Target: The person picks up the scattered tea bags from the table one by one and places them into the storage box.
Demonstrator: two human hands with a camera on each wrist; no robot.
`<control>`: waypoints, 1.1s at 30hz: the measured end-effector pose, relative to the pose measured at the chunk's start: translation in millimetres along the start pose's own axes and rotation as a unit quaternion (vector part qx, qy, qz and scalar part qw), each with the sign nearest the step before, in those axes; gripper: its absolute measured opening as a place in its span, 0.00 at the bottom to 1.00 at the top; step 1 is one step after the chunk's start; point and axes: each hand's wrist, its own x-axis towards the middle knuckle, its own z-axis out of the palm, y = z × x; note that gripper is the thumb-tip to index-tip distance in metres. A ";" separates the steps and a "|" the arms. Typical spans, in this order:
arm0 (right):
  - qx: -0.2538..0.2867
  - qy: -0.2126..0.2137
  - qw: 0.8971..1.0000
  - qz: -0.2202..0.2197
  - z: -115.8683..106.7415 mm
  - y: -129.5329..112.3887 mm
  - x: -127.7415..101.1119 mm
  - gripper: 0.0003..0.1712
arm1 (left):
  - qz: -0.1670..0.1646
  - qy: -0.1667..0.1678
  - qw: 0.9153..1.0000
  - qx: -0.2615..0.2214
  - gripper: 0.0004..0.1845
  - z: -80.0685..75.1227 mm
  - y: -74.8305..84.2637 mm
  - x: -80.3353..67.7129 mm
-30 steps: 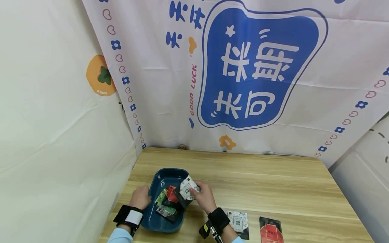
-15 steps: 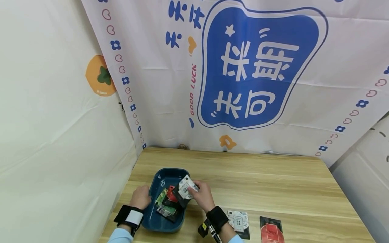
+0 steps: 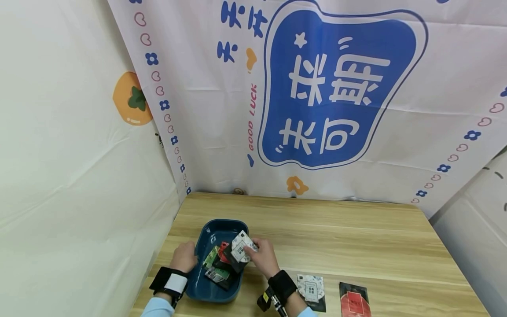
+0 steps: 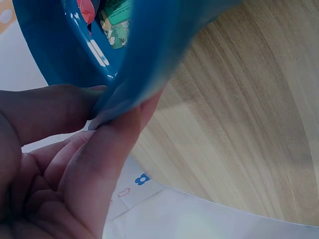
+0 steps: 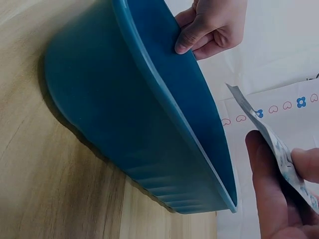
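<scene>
the left hand [image 3: 184,256] gripped the rim of a deep teal plastic tub [image 3: 203,286] that sat near the front left corner of the pale wooden table [image 3: 356,237]; in the left wrist view its thumb lay inside the wall and its fingers [image 4: 107,164] curled under the rim, pinching the edge between them. the right wrist view showed the same hold from the other side, with that hand [image 5: 212,27] clamped on the far rim of the tub [image 5: 124,124]

the right hand [image 3: 263,256] was just above the tub's right edge and pinched a small white foil sachet with a grey printed pattern [image 3: 240,249] between thumb and curled fingers, the sachet tilted and raised clear of the pile. in the right wrist view the thin packet [image 5: 279,149] stood edge-on between the fingertips [image 5: 264,154], near the tub's rim but not touching it

inside the tub lay a loose heap of small sachets [image 3: 217,266] in green, red and black, overlapping one another

on the table to the right of the right wrist, a white-and-black sachet [image 3: 311,288] lay flat, and beside it, apart from it, a black sachet with a red panel [image 3: 353,301]. a white cloth backdrop with a big blue panel [image 3: 336,88] hung behind the table
</scene>
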 end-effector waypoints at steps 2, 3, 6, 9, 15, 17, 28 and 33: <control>-0.001 -0.001 1.000 0.002 0.8 1.0 0.1 0.11 | 0.001 0.001 1.000 -0.001 0.03 -0.4 -0.1 -0.3; 0.000 -0.002 1.000 0.002 1.1 1.4 0.2 0.11 | 0.002 0.001 1.000 0.000 0.03 -0.5 -0.3 -0.6; 0.005 -0.006 1.000 0.006 2.0 2.0 0.8 0.12 | 0.001 -0.001 1.000 -0.001 0.03 -0.2 -1.0 -1.2; 0.011 -0.011 1.000 0.010 2.6 1.1 1.1 0.13 | 0.001 -0.003 1.000 -0.001 0.03 0.6 -2.1 -1.7; 0.014 -0.017 1.000 0.015 5.8 -1.6 1.4 0.14 | 0.001 -0.002 1.000 -0.005 0.02 1.6 -3.0 -2.7; 0.011 -0.016 1.000 0.013 7.2 -1.9 1.6 0.14 | -0.001 -0.004 1.000 -0.006 0.02 1.2 -2.6 -3.1; -0.009 -0.020 1.000 0.007 9.8 -4.9 6.4 0.12 | 0.002 -0.002 1.000 0.005 0.03 -2.2 2.4 -1.5; -0.016 -0.021 1.000 0.003 11.1 -3.4 6.9 0.11 | 0.004 -0.004 1.000 0.004 0.03 -2.9 2.3 -0.7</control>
